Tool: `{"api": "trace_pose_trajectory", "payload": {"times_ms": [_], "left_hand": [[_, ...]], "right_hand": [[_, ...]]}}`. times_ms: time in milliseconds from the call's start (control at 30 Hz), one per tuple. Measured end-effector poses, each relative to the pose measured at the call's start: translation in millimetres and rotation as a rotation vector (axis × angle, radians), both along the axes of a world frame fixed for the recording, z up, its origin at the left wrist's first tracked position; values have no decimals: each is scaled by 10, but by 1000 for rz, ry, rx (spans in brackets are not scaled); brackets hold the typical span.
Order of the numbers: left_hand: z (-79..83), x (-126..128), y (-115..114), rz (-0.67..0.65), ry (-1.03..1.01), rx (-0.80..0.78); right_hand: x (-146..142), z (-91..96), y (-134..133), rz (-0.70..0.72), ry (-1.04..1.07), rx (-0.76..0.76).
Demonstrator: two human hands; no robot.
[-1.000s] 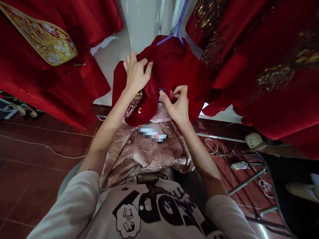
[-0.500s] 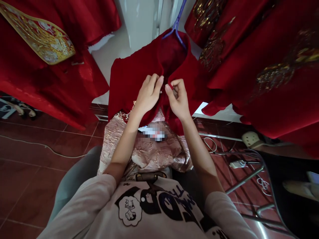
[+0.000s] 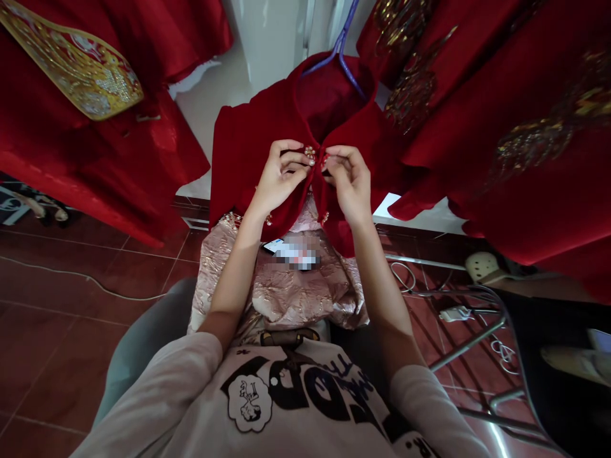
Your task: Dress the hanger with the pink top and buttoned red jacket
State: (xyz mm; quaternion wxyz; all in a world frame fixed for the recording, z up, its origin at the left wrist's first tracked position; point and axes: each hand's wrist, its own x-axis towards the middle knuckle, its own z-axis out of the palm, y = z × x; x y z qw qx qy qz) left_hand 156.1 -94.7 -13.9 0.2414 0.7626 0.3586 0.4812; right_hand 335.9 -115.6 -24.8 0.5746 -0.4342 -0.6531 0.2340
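Note:
A red jacket (image 3: 252,140) with an open collar hangs from a purple hanger (image 3: 340,48) in front of me. My left hand (image 3: 284,178) is closed on its left front edge, fingertips at a pearl-and-gold flower ornament (image 3: 310,152). Opposite, my right hand (image 3: 352,181) pinches the right front edge; the fingertips partly cover a small red piece there. The two edges are close together between my hands. Lower on the fronts are more small ornaments (image 3: 325,217). Below the jacket, pink brocade fabric (image 3: 300,299) lies over my lap, with a partly blurred phone (image 3: 274,246) on it.
Red garments with gold embroidery hang at left (image 3: 157,159) and right (image 3: 458,140). A black chair (image 3: 539,356) with metal legs stands at the right, near a white charger (image 3: 454,313) and cables. A thin cord (image 3: 109,291) crosses the tiled floor at left.
The collar has opened wider, and the fingers of both hands have shifted on the front edges. The flower ornament by my left fingertips and the lower ornaments now show.

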Motion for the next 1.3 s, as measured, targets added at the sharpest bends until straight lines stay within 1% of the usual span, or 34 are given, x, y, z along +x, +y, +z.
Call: {"api": "trace_pose_trajectory", "payload": {"times_ms": [167, 400, 633, 733, 900, 1067, 1300], "left_hand": [[45, -12, -55, 41, 11, 63], [67, -13, -116, 92, 1, 108], [233, -88, -339, 83, 164, 213], [276, -107, -389, 94, 235, 238], [249, -72, -390, 128, 235, 261], [206, -38, -363, 137, 259, 262], [153, 26, -359, 187, 282, 267]], "right_hand": [[-3, 39, 6, -13, -41, 80], [-45, 71, -97, -27, -5, 60], [-69, 68, -197, -34, 7, 125], [-80, 77, -223, -56, -2, 132], [-74, 69, -262, -82, -20, 126], [-51, 53, -239, -35, 31, 118], [-12, 66, -215, -23, 38, 75]]}}
